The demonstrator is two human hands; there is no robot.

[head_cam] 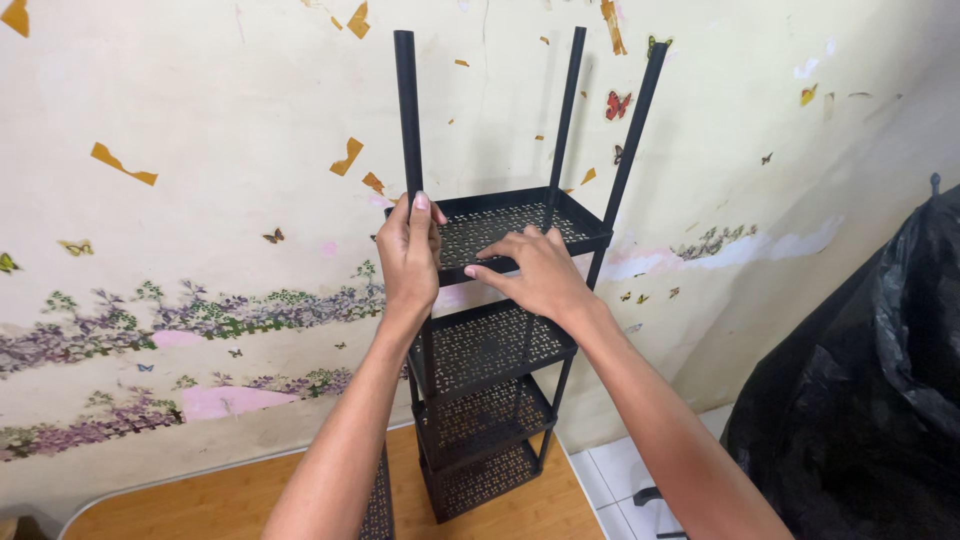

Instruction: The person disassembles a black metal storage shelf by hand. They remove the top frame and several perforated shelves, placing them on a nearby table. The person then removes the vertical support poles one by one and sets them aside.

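A tall black metal rack (pixel 490 350) with several perforated shelves stands upright against the wall. Three black poles (pixel 408 110) rise above its top shelf (pixel 520 215). My left hand (pixel 408 255) is wrapped around the front left pole at the top shelf's corner. My right hand (pixel 535 272) lies flat on the front rim of the top shelf, fingers spread and pointing left.
The wall behind carries peeling paper with butterflies and purple flowers. A large black plastic bag (pixel 880 390) bulks at the right. The rack stands on a brown wooden surface (pixel 230 505); white floor tiles (pixel 625 480) show beside it. Another perforated black panel (pixel 378 500) leans at the bottom.
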